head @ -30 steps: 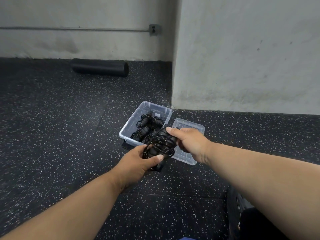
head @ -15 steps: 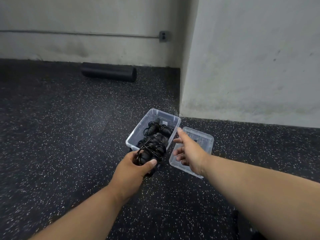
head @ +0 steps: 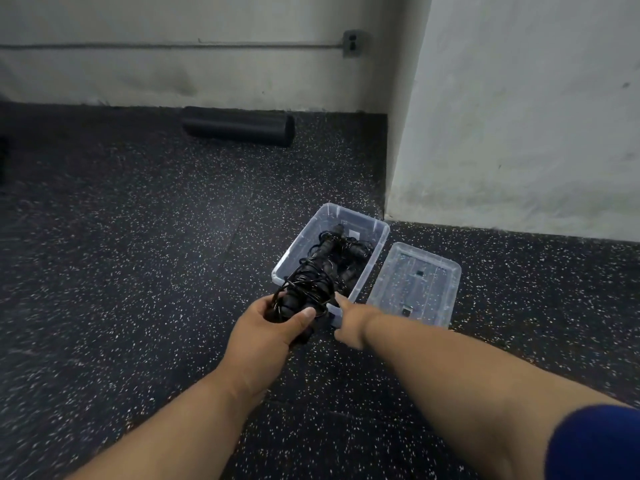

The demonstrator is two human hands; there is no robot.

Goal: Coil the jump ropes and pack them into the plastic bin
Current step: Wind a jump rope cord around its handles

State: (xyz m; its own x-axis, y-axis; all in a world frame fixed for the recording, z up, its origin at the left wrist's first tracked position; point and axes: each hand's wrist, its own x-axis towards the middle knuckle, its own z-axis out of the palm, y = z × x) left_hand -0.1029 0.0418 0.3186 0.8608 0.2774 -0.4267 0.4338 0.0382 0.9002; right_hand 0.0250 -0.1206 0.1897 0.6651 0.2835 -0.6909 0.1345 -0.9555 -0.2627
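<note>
We hold the coiled jump rope (head: 306,289) in our left hand (head: 268,329), fingers and thumb wrapped around the lower end of the bundle where the handles sit. Its long axis runs from our palm toward one o'clock — straight at the plastic bin (head: 375,230), whose near rim lies under the bundle's far end. The bin rests on the speckled floor (head: 138,271) and already carries other black ropes (head: 341,245). Our right hand (head: 348,325) reaches to the bin's near corner at about three o'clock from the bundle; one finger points forward, but whether it touches the rim we cannot tell. The clear lid (head: 415,282) lies just beside the bin at its right — the left hand is the nearer one for the drop.
</note>
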